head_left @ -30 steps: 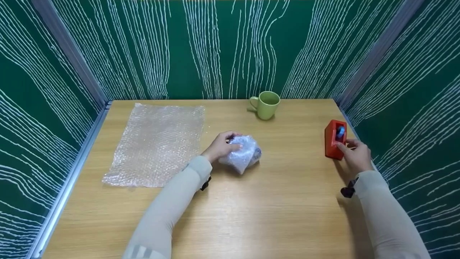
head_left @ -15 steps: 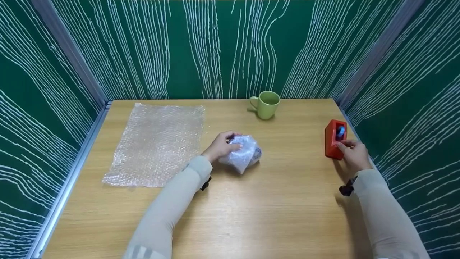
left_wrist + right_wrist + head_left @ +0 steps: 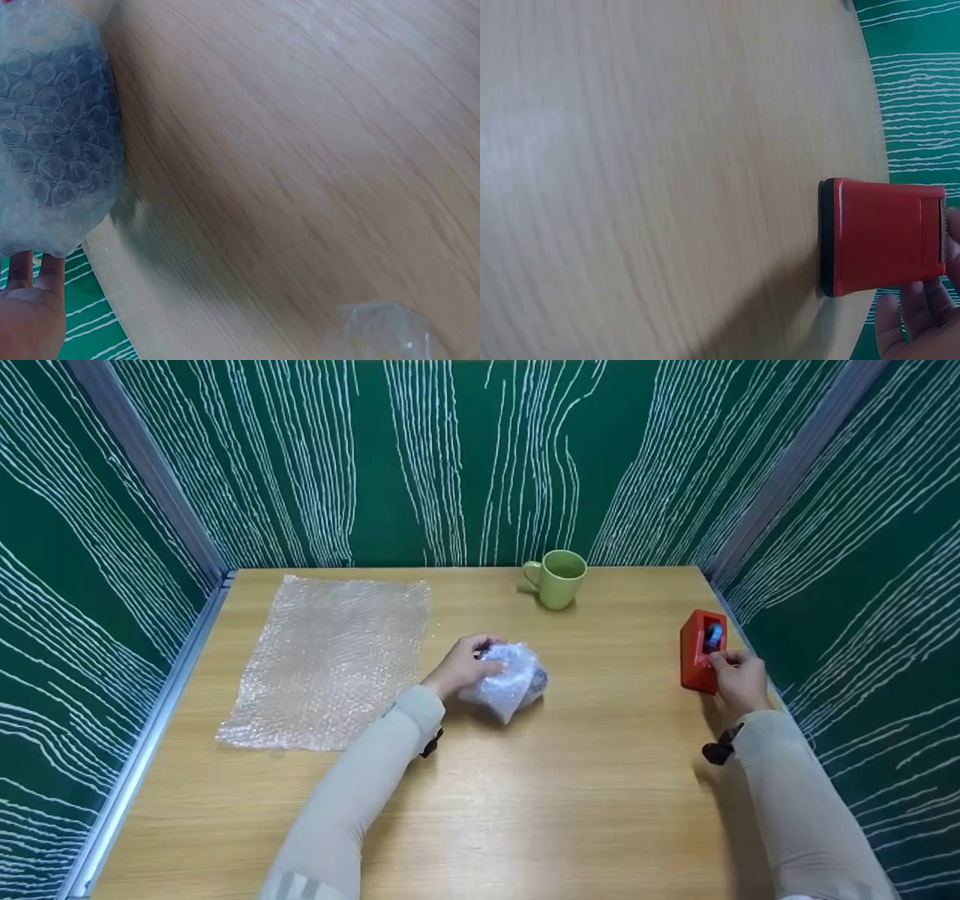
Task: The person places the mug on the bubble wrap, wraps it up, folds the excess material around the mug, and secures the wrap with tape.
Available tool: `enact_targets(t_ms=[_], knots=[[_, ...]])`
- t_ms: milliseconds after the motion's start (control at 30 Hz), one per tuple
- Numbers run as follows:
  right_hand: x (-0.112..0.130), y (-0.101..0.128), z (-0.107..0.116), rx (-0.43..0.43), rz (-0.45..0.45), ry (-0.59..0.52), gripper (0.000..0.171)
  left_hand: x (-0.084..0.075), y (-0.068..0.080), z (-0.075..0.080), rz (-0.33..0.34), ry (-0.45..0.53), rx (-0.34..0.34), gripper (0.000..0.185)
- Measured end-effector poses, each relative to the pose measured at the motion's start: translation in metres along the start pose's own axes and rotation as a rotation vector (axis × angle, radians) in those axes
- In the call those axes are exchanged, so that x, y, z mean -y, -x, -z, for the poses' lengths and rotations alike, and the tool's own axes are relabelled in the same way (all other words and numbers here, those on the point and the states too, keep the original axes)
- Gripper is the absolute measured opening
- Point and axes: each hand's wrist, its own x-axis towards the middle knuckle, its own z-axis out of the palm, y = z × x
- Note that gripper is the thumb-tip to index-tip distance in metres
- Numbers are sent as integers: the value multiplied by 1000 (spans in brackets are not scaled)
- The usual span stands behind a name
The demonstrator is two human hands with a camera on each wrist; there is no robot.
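A bundle in bubble wrap [image 3: 510, 682] lies mid-table, something dark bluish showing dimly through the bubbles. My left hand [image 3: 459, 666] grips it from its left side, thumb over the top. Fingers [image 3: 49, 274] of that hand show below the bundle [image 3: 56, 127] in the left wrist view. To the right stands a red tape dispenser [image 3: 696, 660] with a blue-cored roll. My right hand [image 3: 742, 682] is at its near end, thumb and forefinger pinching the tape at the cutter. In the right wrist view the dispenser [image 3: 885, 236] partly hides the thumb; the other fingers are bent beside it.
A flat sheet of bubble wrap [image 3: 330, 660] covers the table's left part. Behind the bundle, a green mug [image 3: 559, 581] stands upright near the back edge. Green walls with white lines [image 3: 480, 465] enclose the wooden table [image 3: 525, 810] on three sides.
My right hand has shifted slightly left at the dispenser's cutter end, and its wrist has turned a little. The left hand and bundle stay put.
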Motion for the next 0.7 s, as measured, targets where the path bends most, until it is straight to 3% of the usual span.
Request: enact_targets(t_ms=[233, 400, 700], knots=[[0, -2, -4, -55, 7, 38, 48, 1, 0, 0, 20, 2, 0, 48], [-10, -16, 0, -66, 4, 56, 32, 3, -2, 0, 19, -5, -6, 47], [-28, -32, 6, -103, -7, -23, 27, 1, -1, -2, 4, -2, 3, 44]])
